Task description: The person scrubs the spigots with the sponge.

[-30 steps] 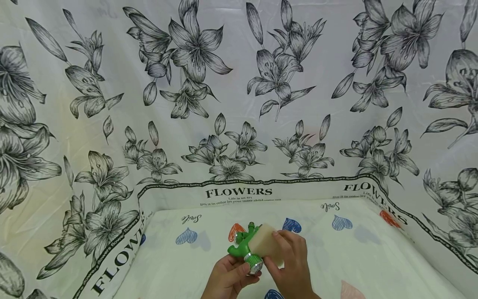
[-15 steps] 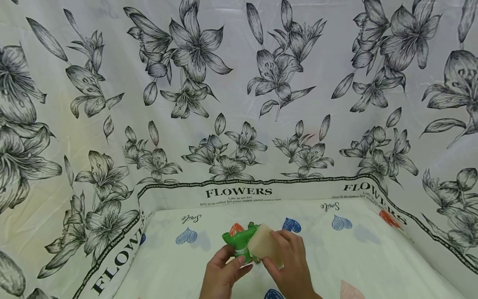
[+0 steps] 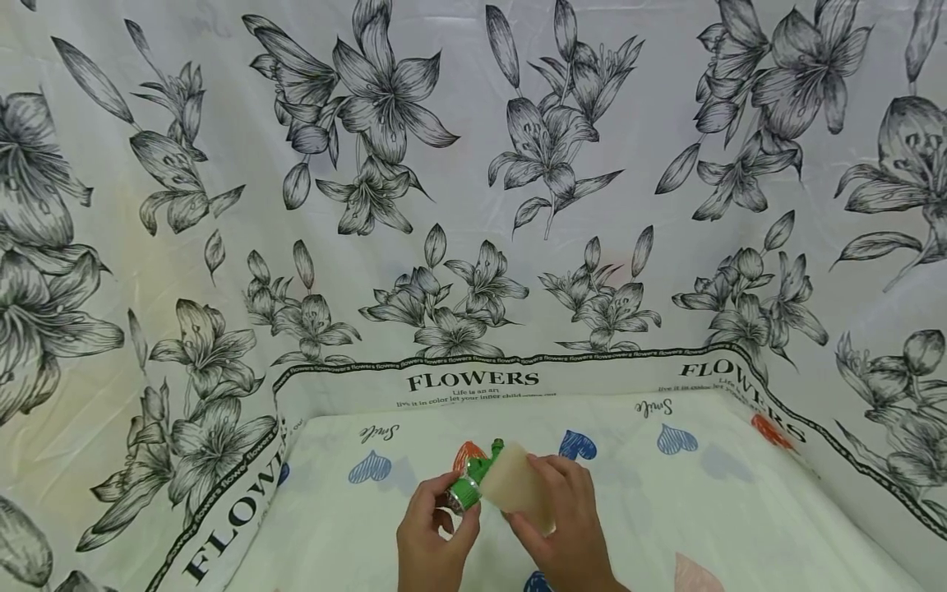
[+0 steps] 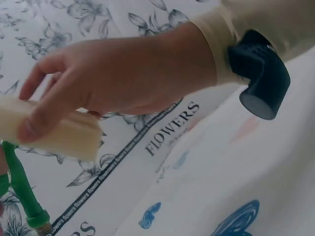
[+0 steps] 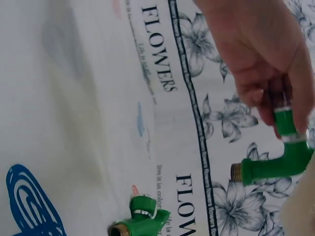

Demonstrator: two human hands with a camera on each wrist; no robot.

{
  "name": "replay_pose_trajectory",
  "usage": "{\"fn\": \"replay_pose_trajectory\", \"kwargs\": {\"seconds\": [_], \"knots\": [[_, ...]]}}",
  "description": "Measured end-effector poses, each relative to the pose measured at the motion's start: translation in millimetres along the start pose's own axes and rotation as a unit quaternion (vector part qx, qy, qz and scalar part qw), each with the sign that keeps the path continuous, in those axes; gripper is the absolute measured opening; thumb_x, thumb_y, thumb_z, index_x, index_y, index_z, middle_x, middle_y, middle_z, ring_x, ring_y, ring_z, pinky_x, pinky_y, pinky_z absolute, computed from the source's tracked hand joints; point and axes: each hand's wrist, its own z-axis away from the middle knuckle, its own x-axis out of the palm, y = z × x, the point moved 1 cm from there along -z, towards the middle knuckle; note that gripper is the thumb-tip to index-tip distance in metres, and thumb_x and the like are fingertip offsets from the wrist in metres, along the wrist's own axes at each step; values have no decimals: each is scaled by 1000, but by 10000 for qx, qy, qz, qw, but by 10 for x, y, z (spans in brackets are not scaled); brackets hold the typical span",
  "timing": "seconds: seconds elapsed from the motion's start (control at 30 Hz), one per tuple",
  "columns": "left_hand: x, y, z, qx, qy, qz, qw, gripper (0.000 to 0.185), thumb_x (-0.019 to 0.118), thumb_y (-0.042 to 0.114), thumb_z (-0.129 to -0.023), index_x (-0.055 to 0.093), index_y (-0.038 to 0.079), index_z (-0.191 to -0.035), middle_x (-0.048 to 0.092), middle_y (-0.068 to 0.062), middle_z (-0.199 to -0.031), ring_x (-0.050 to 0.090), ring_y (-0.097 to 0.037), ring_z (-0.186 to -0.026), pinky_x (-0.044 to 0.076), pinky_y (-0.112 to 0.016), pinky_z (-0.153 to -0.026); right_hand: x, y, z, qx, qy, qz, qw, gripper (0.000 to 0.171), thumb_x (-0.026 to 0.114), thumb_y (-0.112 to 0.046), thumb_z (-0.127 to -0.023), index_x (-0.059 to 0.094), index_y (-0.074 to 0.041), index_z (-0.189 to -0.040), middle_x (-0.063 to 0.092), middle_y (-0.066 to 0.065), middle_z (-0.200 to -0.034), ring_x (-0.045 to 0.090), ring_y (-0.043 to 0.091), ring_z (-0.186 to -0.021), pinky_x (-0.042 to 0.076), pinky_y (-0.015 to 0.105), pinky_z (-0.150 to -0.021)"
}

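My left hand point(image 3: 432, 534) grips a green plastic pipe fitting point(image 3: 464, 491) near the front edge of the cloth-covered table point(image 3: 740, 493). My right hand point(image 3: 562, 518) pinches a beige sponge point(image 3: 510, 485) and holds it against the fitting's right side. In the left wrist view the right hand point(image 4: 123, 73) holds the sponge point(image 4: 54, 135) above the fitting's green arm point(image 4: 22, 191). In the right wrist view the left hand's fingers point(image 5: 261, 54) curl round the fitting point(image 5: 280, 164), whose brass threaded end shows.
A second green fitting point(image 5: 140, 221) with a brass end lies on the cloth below the hands. The table cloth carries blue and red heart prints point(image 3: 676, 441). A flower-printed sheet point(image 3: 473, 205) rises as a backdrop behind and at both sides.
My left hand has turned the green fitting and shifted it slightly left, so less of it shows. The sponge has stayed against it in my right hand.
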Motion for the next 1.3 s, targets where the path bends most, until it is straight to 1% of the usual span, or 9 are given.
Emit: {"fn": "replay_pose_trajectory", "kwargs": {"seconds": [0.07,0.17,0.3,0.43,0.63,0.83,1.03,1.23,1.3], "knots": [[23,-25,23,728,135,-317,9967,53,91,-10,-77,73,11,-122,66,11,-107,62,-8,-82,50,-20,-59,22,-37,-2,3,-29,50,10000,82,94,-21,-73,63,-10,-147,60,8,-130,54,24,-111,60,44,-73],[38,-46,46,1475,236,-588,9870,56,92,-9,-72,72,10,-121,63,11,-109,59,-5,-81,48,-18,-58,38,-70,-6,18,-37,214,9998,77,92,-25,-75,64,-9,-145,61,9,-127,55,24,-107,58,46,-74],[44,-57,49,2164,250,-816,9726,58,92,-5,-70,72,8,-123,60,5,-107,56,-5,-80,46,-15,-58,32,-55,-26,71,15,565,9984,76,93,-24,-73,65,-6,-141,61,12,-122,56,27,-104,56,53,-76],[44,-56,50,2582,240,-943,9612,58,89,0,-70,73,6,-125,58,-1,-105,54,-9,-80,44,-13,-60,14,11,-55,195,88,897,9957,80,96,-19,-67,65,-5,-139,59,12,-118,55,27,-102,54,50,-77],[37,-52,64,2709,178,-993,9573,58,87,1,-71,73,7,-127,58,-2,-105,54,-10,-81,46,-15,-62,-29,85,-101,712,41,881,9936,84,103,-16,-66,64,-4,-139,57,12,-120,55,29,-104,53,48,-80],[46,-63,72,2661,174,-894,9596,60,87,-1,-70,73,6,-128,58,-3,-105,59,-11,-83,51,-16,-64,-12,64,-81,1114,-333,811,9899,82,103,-20,-70,63,-6,-140,56,9,-122,54,25,-108,56,47,-80],[54,-85,87,2590,177,-905,9615,63,91,-4,-68,73,6,-128,57,-1,-104,62,-10,-83,54,-15,-67,24,27,-38,1248,-550,612,9888,76,99,-20,-73,65,-9,-141,57,3,-121,53,17,-106,56,41,-76],[42,-94,92,2335,142,-1008,9670,58,91,-1,-71,74,6,-127,57,2,-104,62,-8,-86,56,-15,-69,47,-69,-13,1198,-882,465,9878,73,100,-28,-76,67,-11,-139,59,-2,-119,52,13,-104,56,37,-76],[44,-108,91,2373,155,-922,9669,58,90,-1,-71,74,5,-127,58,0,-103,62,-10,-85,56,-15,-69,50,-80,-7,1191,-926,498,9873,74,99,-29,-77,67,-10,-140,59,-2,-120,53,13,-104,57,37,-76]]}}
